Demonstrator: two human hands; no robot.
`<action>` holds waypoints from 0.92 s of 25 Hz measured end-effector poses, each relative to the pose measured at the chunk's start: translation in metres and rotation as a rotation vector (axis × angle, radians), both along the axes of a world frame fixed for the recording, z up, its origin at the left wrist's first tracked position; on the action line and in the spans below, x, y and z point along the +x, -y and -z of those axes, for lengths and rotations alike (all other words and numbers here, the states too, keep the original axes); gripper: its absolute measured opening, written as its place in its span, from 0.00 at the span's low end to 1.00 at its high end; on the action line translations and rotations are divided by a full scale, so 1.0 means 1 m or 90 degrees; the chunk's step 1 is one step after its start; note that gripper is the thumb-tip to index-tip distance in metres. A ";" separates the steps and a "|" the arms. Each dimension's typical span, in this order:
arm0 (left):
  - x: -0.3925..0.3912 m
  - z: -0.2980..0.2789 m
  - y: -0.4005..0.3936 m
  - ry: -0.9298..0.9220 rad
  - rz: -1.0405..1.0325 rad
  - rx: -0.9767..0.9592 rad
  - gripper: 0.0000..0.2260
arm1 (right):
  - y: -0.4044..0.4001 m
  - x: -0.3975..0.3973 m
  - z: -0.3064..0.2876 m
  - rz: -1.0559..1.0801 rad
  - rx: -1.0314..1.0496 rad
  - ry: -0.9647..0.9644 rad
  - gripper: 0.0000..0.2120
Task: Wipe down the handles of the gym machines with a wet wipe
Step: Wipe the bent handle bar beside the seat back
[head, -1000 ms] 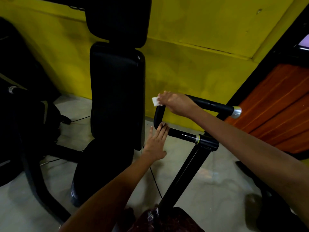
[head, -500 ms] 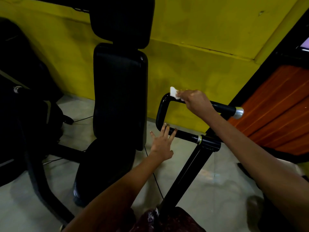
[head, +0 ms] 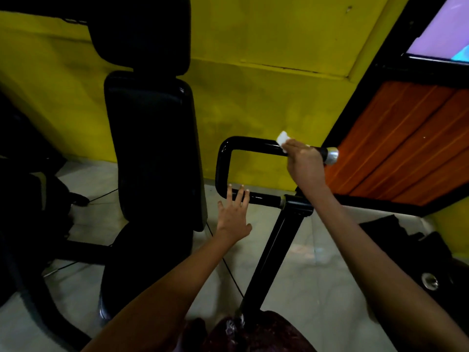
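Right hand (head: 305, 166) is on the upper bar of the handle (head: 250, 143), fingers curled over it and pinching the wipe (head: 282, 138) against the black tube. A white corner of the wipe pokes out above the knuckles, on the wall side of the bar. The hand sits toward the bar's free end, just short of the silver cap (head: 331, 155), which sticks out past it.

The handle itself is a black U-shaped loop: upper bar, a rounded bend (head: 220, 168) on the side nearer the pad, then a lower bar running back into a black clamp (head: 295, 205) atop the slanted post (head: 269, 255).

Left hand (head: 234, 214) is flat and relaxed, fingers spread and straight, gripping nothing. Its fingertips (head: 229, 191) lie across the lower bar, close to the bend; whether they press on it or only overlap it I cannot tell.

Beside the handle, on the bend's side, stands the tall black pad (head: 152, 148) with a headrest (head: 142, 34) above it and the seat (head: 142, 262) below. Behind the handle, the yellow wall (head: 266, 92). Beyond the cap end, an orange wood-look panel (head: 396, 143) in a black frame, and above that a bright screen (head: 441, 34). Under the handle, pale floor (head: 317, 275), with a thin cable (head: 228, 270) trailing across it near the post. A dark patterned garment (head: 258, 334) shows at the post's foot.
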State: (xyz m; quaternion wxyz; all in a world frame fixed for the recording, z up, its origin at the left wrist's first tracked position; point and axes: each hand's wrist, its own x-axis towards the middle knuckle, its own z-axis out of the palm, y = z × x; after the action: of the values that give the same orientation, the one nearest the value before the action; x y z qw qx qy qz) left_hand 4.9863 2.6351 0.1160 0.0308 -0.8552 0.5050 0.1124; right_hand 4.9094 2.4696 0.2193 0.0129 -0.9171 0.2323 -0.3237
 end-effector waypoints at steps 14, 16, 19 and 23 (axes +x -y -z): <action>0.002 -0.012 0.003 -0.015 -0.005 0.004 0.38 | 0.032 -0.069 -0.018 0.223 -0.011 -0.045 0.11; 0.000 -0.014 0.006 -0.030 -0.016 -0.003 0.36 | 0.036 -0.070 -0.014 0.246 0.036 -0.035 0.13; -0.004 -0.015 0.011 -0.034 -0.017 -0.006 0.34 | 0.025 -0.081 0.003 0.181 0.013 0.006 0.13; -0.006 -0.018 0.013 0.008 -0.001 0.010 0.32 | 0.018 -0.079 -0.001 0.185 0.032 0.016 0.12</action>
State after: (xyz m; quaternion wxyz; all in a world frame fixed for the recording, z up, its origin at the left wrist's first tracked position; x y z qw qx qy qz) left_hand 4.9800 2.6217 0.1337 0.0404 -0.8560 0.5032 0.1112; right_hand 4.8302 2.4521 0.2201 -0.0085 -0.8691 0.3705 -0.3276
